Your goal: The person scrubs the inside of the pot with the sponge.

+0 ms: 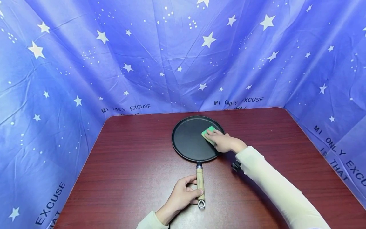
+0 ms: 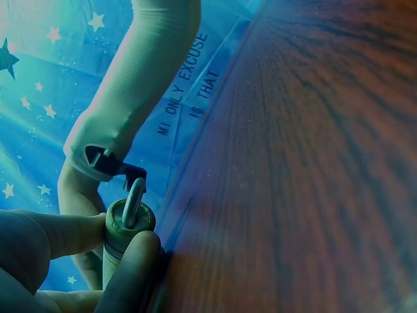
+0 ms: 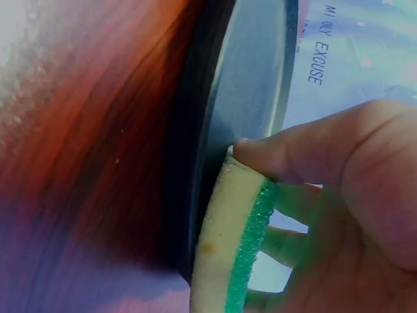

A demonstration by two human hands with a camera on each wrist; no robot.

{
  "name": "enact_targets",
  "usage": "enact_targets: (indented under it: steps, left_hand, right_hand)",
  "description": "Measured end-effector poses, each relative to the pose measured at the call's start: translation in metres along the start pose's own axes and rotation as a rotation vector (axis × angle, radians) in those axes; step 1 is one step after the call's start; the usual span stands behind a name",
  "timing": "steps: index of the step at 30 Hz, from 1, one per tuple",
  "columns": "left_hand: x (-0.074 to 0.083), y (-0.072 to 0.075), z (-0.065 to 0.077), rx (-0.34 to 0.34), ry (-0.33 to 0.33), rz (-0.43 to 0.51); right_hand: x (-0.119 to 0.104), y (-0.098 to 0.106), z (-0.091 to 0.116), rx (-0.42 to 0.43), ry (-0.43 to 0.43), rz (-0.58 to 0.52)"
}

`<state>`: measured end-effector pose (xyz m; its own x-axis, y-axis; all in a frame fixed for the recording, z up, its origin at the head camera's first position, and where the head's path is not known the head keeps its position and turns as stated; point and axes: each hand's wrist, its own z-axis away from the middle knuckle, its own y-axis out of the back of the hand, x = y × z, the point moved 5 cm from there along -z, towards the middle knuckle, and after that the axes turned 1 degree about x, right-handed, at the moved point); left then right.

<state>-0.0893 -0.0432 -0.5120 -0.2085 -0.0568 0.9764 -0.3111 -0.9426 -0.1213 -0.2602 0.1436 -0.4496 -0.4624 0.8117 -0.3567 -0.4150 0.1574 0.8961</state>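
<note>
A round black flat pan [image 1: 190, 138] lies on the table with its wooden handle [image 1: 200, 179] pointing toward me. My left hand [image 1: 181, 194] grips that handle near its metal hanging ring [image 1: 201, 204], which the left wrist view shows close up between thumb and fingers. Over the right part of the pan, my right hand [image 1: 223, 141] holds a sponge [image 1: 211, 128] with a green scouring layer and pale yellow foam. In the right wrist view the sponge's yellow foam [image 3: 225, 228] faces the pan surface, the thumb is at its edge and the fingers are on the green side.
The dark red wood-grain table [image 1: 128, 159] spreads around the pan. Blue cloth with white stars and lettering [image 1: 160, 63] hangs behind and at both sides. A black device [image 1: 236, 166] is strapped at the right wrist.
</note>
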Motion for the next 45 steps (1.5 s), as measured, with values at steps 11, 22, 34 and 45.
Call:
enact_targets:
  steps: [11,22,34,45]
  left_hand:
    - [0.000,0.000,0.000,0.004,-0.005,-0.005]
    - [0.001,0.000,0.001,-0.004,-0.001,0.001]
    - [0.002,-0.001,0.000,-0.016,-0.001,-0.001]
    - [0.002,0.000,0.000,-0.017,-0.001,0.002]
  right_hand:
    - [-0.016,-0.011,0.022,0.007,0.018,0.022]
    - [-0.039,-0.022,0.033,-0.021,0.036,0.018]
    - [-0.057,-0.030,0.034,0.000,0.110,0.037]
    - [-0.071,-0.029,0.011,-0.024,0.208,0.010]
